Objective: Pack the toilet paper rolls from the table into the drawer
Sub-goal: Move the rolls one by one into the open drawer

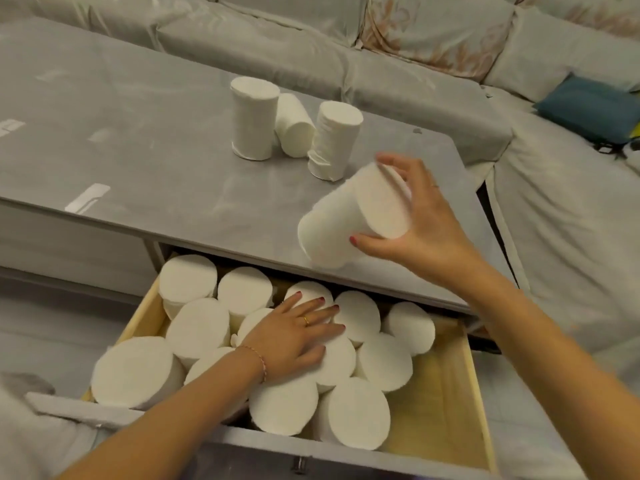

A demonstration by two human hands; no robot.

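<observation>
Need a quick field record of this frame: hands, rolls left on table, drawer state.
left hand: flat on the white paper rolls packed upright in the drawer, fingers straight
right hand: grips a tilted white toilet paper roll above the table's near edge
rolls left on grey table: three; two upright, one lying between them
open wooden drawer: mostly full, bare bottom at right side
background: covered grey sofa, blue cushion
</observation>
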